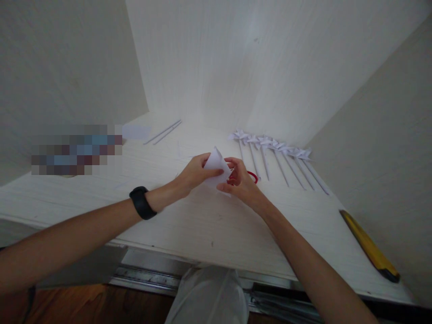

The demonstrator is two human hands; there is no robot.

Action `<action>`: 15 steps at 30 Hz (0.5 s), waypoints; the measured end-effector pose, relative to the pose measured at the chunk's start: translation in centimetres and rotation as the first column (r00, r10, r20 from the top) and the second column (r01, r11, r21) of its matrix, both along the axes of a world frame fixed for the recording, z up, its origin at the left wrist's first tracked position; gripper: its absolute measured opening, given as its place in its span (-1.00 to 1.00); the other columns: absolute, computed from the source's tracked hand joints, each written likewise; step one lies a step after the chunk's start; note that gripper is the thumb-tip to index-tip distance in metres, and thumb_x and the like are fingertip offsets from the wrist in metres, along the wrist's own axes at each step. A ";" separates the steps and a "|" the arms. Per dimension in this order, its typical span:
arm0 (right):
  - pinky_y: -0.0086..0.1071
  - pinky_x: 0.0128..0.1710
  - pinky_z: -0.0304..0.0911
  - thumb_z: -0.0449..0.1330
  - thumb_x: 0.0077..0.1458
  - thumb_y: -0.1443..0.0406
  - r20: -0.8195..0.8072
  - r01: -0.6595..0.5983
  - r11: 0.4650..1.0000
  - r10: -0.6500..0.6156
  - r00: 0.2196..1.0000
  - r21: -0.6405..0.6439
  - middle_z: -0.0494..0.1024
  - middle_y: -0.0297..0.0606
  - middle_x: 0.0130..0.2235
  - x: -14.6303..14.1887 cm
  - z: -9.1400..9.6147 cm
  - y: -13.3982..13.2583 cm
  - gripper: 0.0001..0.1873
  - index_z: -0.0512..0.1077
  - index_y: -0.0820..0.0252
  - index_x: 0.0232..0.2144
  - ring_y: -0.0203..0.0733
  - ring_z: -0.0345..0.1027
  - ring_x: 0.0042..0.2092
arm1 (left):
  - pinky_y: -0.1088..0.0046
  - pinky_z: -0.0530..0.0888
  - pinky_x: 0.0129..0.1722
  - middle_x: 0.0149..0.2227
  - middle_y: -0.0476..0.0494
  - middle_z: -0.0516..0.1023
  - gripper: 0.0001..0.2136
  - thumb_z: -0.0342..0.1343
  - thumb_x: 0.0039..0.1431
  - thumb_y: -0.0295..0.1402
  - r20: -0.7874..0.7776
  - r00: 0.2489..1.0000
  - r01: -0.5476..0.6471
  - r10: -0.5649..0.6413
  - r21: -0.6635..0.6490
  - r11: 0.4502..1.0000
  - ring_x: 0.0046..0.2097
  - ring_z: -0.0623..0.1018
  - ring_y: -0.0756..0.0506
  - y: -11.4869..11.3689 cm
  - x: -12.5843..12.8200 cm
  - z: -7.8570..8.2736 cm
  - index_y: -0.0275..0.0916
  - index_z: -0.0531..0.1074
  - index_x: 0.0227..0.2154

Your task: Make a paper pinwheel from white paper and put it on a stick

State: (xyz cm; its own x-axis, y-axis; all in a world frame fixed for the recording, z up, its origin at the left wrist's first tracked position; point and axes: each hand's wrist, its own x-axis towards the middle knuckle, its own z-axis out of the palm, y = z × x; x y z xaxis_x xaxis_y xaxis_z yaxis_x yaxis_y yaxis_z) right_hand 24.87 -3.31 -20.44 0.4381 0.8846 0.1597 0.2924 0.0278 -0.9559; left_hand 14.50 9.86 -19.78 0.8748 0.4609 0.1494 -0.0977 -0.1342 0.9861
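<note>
My left hand (199, 173) pinches a folded piece of white paper (215, 163), thumb across its front and one corner pointing up. Close against the paper's right side is my right hand (241, 180), its fingers curled around red-handled scissors. A red handle loop (253, 177) of the scissors sticks out behind that hand, while the blades are mostly hidden by the fingers and paper. Both hands are above the middle of a white tabletop (189, 216).
Several white paper pinwheels (265, 141) on sticks lie in a row at the back right. Two thin white sticks (164, 132) and a paper piece (136, 132) lie back left, beside a blurred patch. A yellow-and-black tool (369, 245) rests along the right edge. White walls enclose the table.
</note>
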 end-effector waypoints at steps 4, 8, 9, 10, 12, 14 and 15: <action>-0.31 -0.26 0.31 0.36 -0.20 0.11 -0.065 0.011 1.000 -0.010 0.998 0.020 0.37 -0.31 -0.19 0.2 -0.3 0.1 -0.39 0.19 0.06 -0.12 -0.26 0.34 -0.28 | 0.46 0.40 -0.37 -0.29 -0.13 0.55 -0.69 0.24 -0.11 -0.37 0.001 1.000 0.020 -0.020 -0.038 0.999 -0.33 0.50 -0.06 -0.1 -0.1 0.0 -0.33 0.46 -0.23; -0.35 -0.27 0.27 0.32 -0.15 0.07 -0.120 0.042 0.997 -0.034 0.992 0.064 0.41 -0.32 -0.29 0.5 -0.3 0.2 -0.54 0.29 0.12 -0.23 -0.25 0.34 -0.28 | 0.42 0.42 -0.32 -0.24 -0.20 0.57 -0.66 0.24 -0.08 -0.37 0.002 0.998 0.060 -0.060 -0.088 0.994 -0.29 0.52 -0.09 -0.5 -0.2 0.2 -0.35 0.46 -0.18; -0.36 -0.29 0.26 0.30 -0.13 0.05 -0.130 0.054 0.996 -0.045 0.990 0.069 0.41 -0.33 -0.32 0.6 -0.2 0.2 -0.56 0.31 0.13 -0.26 -0.26 0.33 -0.29 | 0.42 0.43 -0.32 -0.24 -0.20 0.57 -0.66 0.24 -0.08 -0.37 0.006 0.998 0.065 -0.065 -0.109 0.992 -0.30 0.53 -0.09 -0.6 -0.2 0.3 -0.35 0.46 -0.18; -0.37 -0.30 0.26 0.28 -0.10 0.03 -0.138 0.065 0.995 -0.055 0.989 0.071 0.41 -0.33 -0.34 0.6 -0.2 0.2 -0.58 0.32 0.14 -0.28 -0.27 0.32 -0.32 | 0.43 0.43 -0.33 -0.25 -0.20 0.57 -0.66 0.25 -0.08 -0.37 0.013 0.998 0.069 -0.068 -0.132 0.989 -0.31 0.53 -0.08 -0.6 -0.2 0.3 -0.35 0.46 -0.18; -0.38 -0.33 0.25 0.23 -0.06 0.00 -0.145 0.082 0.994 -0.071 0.987 0.073 0.40 -0.34 -0.39 0.8 -0.2 0.2 -0.61 0.35 0.15 -0.31 -0.30 0.30 -0.38 | 0.44 0.43 -0.33 -0.26 -0.19 0.58 -0.66 0.26 -0.09 -0.38 0.035 0.997 0.076 -0.071 -0.178 0.981 -0.32 0.53 -0.06 -0.6 -0.2 0.3 -0.35 0.46 -0.19; -0.39 -0.36 0.25 0.19 -0.02 -0.03 -0.136 0.106 0.991 -0.094 0.986 0.081 0.38 -0.37 -0.46 1.0 -0.4 0.2 -0.63 0.36 0.15 -0.37 -0.32 0.26 -0.44 | 0.42 0.45 -0.30 -0.24 -0.19 0.58 -0.66 0.27 -0.09 -0.39 0.061 0.995 0.088 -0.077 -0.217 0.972 -0.32 0.54 -0.06 -0.5 0.0 0.2 -0.34 0.46 -0.19; -0.40 -0.37 0.24 0.17 0.00 -0.03 -0.128 0.121 0.989 -0.110 0.986 0.083 0.36 -0.38 -0.50 1.1 -0.5 0.2 -0.63 0.36 0.15 -0.42 -0.32 0.25 -0.46 | 0.41 0.46 -0.28 -0.23 -0.19 0.58 -0.66 0.27 -0.09 -0.38 0.071 0.994 0.094 -0.080 -0.230 0.968 -0.31 0.55 -0.06 -0.5 0.0 0.1 -0.34 0.46 -0.19</action>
